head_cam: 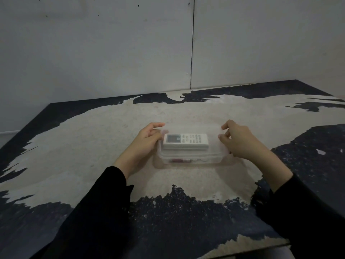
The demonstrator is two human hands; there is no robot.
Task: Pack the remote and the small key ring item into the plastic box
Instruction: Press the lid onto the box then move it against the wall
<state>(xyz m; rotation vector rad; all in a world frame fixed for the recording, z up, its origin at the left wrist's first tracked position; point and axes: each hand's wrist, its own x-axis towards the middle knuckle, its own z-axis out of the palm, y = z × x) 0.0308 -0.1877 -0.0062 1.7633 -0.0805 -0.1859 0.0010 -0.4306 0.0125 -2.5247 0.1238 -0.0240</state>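
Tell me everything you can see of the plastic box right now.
The plastic box is a clear, shallow, rectangular tub with rounded corners, resting flat on the worn table, long side toward the camera. A clear lid lies over it; whether it is pressed shut cannot be told. A white remote shows through it, screen end to the left, and a small reddish item shows through the near wall. The left hand and right hand grip its two short ends.
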